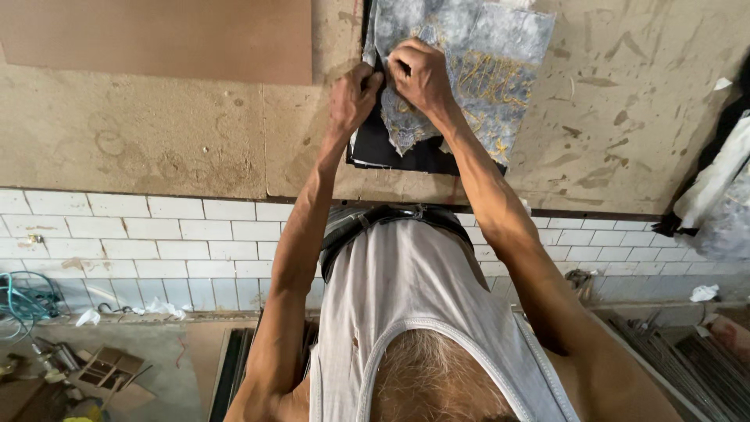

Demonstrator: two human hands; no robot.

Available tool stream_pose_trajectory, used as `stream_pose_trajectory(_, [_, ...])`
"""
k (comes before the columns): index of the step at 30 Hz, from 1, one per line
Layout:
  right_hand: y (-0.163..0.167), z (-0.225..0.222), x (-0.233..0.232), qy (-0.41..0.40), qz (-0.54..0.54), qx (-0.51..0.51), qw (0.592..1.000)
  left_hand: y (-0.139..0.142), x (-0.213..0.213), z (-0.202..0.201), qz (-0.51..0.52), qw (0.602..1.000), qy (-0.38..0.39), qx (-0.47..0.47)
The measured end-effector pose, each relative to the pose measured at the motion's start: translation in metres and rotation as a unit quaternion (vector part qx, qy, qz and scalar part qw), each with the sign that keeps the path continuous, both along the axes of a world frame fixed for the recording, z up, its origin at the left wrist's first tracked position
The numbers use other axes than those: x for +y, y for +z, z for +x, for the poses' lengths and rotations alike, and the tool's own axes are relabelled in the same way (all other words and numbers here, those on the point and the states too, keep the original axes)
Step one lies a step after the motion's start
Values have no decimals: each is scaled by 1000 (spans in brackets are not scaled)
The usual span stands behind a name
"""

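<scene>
Both of my hands reach out to a grey marbled sheet with gold lines (488, 74) that lies on a worn brown work surface (156, 133). My left hand (353, 98) pinches the sheet's edge beside a dark black panel (375, 148) under it. My right hand (422, 74) grips the same edge right next to the left hand, fingers curled over it. A torn, curling piece of the sheet (402, 125) hangs between my wrists.
A reddish-brown board (156, 35) lies at the far left of the surface. The counter front is white tile (156, 234). Wrapped grey-white material (719, 195) sits at the right. Debris, a teal hose (27, 301) and cardboard scraps (105, 367) lie on the floor.
</scene>
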State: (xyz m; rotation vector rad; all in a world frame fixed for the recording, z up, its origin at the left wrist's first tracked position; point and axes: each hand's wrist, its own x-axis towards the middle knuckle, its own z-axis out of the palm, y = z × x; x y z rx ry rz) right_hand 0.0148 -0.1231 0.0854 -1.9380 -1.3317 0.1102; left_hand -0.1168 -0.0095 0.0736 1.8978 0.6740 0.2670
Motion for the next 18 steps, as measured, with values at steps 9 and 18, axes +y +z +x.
stream_pose_trajectory(9, [-15, -3, 7, -164, 6, -41, 986, 4, -6, 2, 20, 998, 36, 51])
stream_pose_trajectory(18, [6, 72, -27, -112, -63, -21, 991, 0, -3, -10, -12, 998, 43, -40])
